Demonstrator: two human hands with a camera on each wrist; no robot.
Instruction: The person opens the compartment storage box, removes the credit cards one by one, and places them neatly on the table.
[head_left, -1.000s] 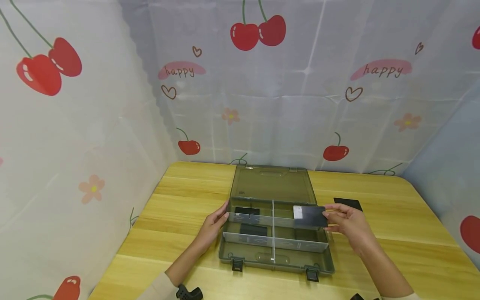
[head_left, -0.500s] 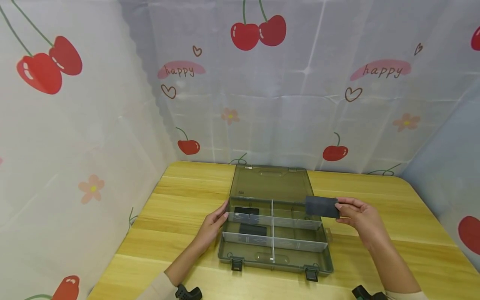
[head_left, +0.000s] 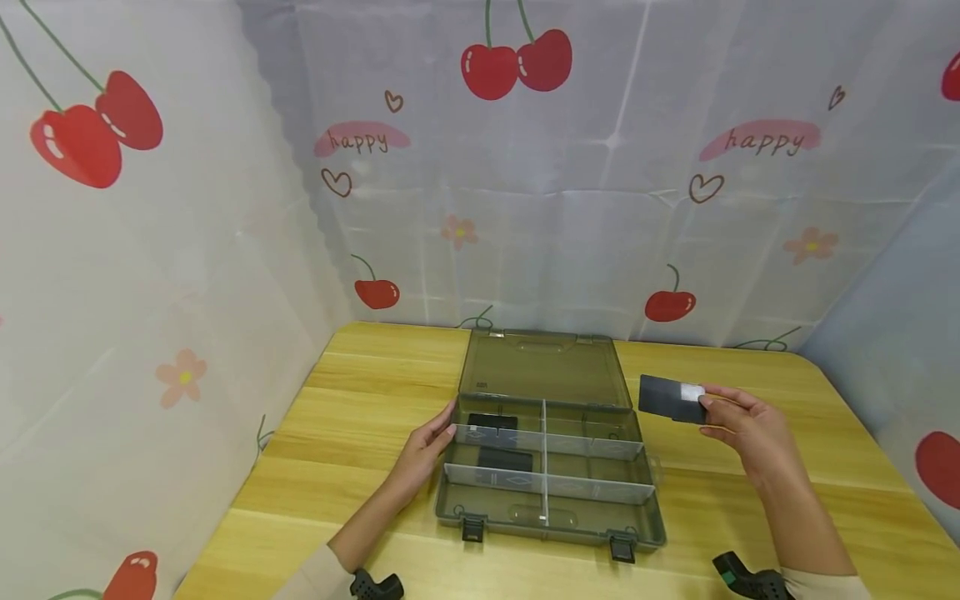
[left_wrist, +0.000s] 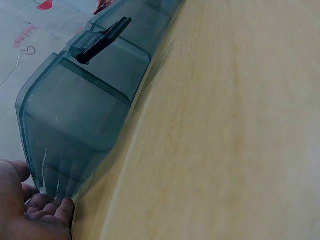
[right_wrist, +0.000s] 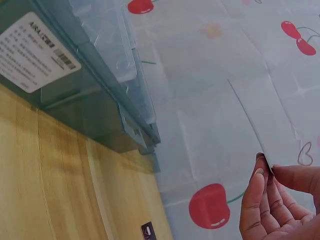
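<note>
In the head view, a translucent grey-green divided storage box [head_left: 491,504] lies on the table with its lid [head_left: 543,367] laid back. My left hand [head_left: 423,458] grips its left side. In the left wrist view, the thumb is at the box's upper edge and the fingers are bent against the side wall. To the right of the box, my right hand [head_left: 750,429] pinches a thin dark card [head_left: 663,398] with a whitish patch near the fingers. The right wrist view shows this card [right_wrist: 247,122] edge-on, between thumb and fingers.
Black flat pieces [head_left: 492,422] [head_left: 506,460] lie in the back left and middle left compartments. A small dark piece [right_wrist: 148,231] rests on the table in the right wrist view. Front latches [head_left: 622,548] hang down. A cherry-printed cloth [head_left: 570,208] encloses the wooden table.
My right hand has lifted the card from over the box to its right, turning it; the whitish patch now shows near my fingers instead of the far end. My left hand stays put.
</note>
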